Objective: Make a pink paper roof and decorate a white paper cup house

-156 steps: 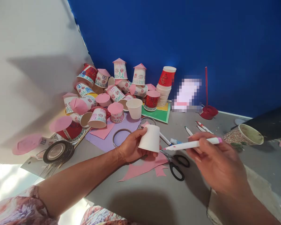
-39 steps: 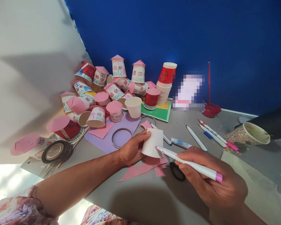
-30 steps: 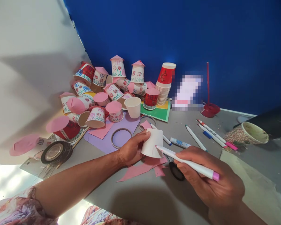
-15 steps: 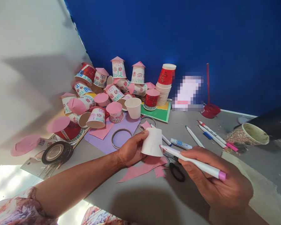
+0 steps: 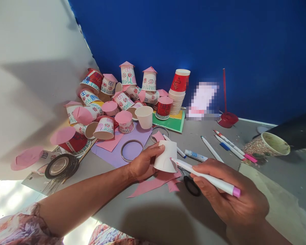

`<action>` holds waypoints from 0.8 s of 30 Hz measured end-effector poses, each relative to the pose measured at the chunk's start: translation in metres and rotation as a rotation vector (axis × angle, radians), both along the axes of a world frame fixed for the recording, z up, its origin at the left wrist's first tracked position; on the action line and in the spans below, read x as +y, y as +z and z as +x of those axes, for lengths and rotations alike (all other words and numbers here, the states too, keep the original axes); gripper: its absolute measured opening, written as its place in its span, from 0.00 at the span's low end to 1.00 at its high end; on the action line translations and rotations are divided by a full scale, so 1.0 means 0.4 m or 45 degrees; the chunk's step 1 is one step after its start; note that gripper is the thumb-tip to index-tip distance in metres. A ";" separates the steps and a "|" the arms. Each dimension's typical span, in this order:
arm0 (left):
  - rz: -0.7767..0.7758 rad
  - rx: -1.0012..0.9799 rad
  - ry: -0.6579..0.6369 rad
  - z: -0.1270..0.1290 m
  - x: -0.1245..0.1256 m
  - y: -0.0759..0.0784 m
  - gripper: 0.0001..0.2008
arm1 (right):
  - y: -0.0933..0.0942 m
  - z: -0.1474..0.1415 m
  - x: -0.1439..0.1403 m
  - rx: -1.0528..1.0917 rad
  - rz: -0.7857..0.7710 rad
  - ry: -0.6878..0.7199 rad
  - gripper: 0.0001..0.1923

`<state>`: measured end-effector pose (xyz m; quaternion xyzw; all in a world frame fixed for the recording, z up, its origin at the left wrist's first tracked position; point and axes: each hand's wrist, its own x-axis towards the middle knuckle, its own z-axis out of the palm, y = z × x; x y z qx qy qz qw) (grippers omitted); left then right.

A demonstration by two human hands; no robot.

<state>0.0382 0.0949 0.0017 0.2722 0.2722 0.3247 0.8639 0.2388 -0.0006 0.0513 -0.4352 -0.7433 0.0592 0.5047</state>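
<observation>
Two bare hands are working close together above a smooth grey tabletop (image 5: 109,209). The person's left hand (image 5: 144,163) is curling round a plain white paper cup (image 5: 164,156), its thumb pressing on the matte wall. The cup is widening toward its lower end and tilting slightly, its wide mouth facing down. The right hand (image 5: 234,194) is pinching a slim white felt-tip marker (image 5: 206,175) with a pink end, and the marker's pink tip is resting against the cup's lower wall; any mark there is too faint to tell.

Beneath the cup, jagged pink paper scraps (image 5: 153,183) are lying flat beside black-handled scissors (image 5: 192,187), which the cup and right hand are partly hiding. To the left, a thin ring-shaped tape roll (image 5: 123,152) is lying on a purple paper sheet (image 5: 111,158). Farther back, a heap of decorated paper cups (image 5: 123,100) is leaning and overlapping, many wearing pink paper cones or discs. A nested cup stack (image 5: 178,95) with a red outer cup on top is standing by the blue wall (image 5: 173,37). At right, a cream-and-brown patterned cup (image 5: 255,146) is tilting.
</observation>
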 end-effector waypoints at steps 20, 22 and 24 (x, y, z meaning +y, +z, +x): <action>-0.124 -0.099 -0.007 -0.010 0.003 0.002 0.21 | 0.001 0.005 -0.005 -0.028 0.024 -0.052 0.11; -0.112 -0.062 -0.010 -0.013 0.002 0.004 0.23 | 0.006 0.005 -0.006 -0.023 -0.001 -0.023 0.10; -0.101 -0.048 -0.030 -0.015 0.002 0.005 0.24 | 0.011 0.005 -0.008 -0.008 -0.030 0.009 0.09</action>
